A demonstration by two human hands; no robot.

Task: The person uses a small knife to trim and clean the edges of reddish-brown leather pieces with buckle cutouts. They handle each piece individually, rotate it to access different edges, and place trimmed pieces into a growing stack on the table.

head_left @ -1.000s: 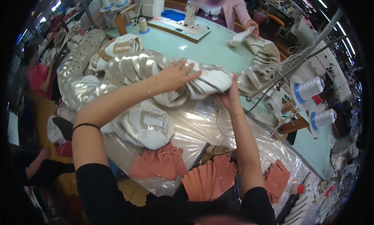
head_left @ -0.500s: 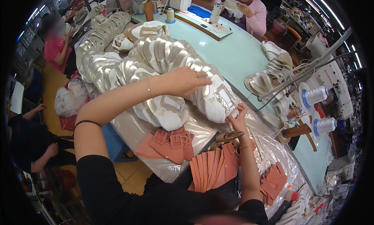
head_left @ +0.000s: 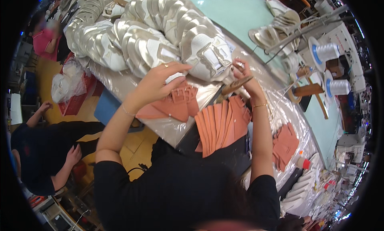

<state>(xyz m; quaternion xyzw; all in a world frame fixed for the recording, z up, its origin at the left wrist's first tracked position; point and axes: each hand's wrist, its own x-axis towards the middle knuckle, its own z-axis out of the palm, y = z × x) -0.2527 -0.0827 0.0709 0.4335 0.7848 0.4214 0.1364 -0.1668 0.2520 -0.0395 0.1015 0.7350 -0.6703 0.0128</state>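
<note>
My left hand (head_left: pixel 160 82) has its fingers stretched and the thumb apart, over the toe end of the middle row of white and gold shoe uppers (head_left: pixel 150 47). It appears to hold nothing. My right hand (head_left: pixel 245 73) has curled fingers beside the front shoe upper (head_left: pixel 208 63) of the right-hand row; what they pinch, if anything, I cannot make out. A tool with a brown wooden handle (head_left: pixel 238 85) crosses in front of that hand, and I cannot tell whether it is gripped. Below lie fanned coral straps (head_left: pixel 220 125) and coral pieces with buckles (head_left: pixel 180 101).
More coral pieces (head_left: pixel 285 145) lie right of my forearm on the plastic-covered table. Thread cones (head_left: pixel 326 53) and a machine stand at the right. At the left are a red basket (head_left: pixel 74 103) with plastic bags and a co-worker in dark clothes (head_left: pixel 44 155).
My left hand has left the right-hand row of uppers and come nearer me and to the left. My right hand stays by the front upper. The view has tilted down.
</note>
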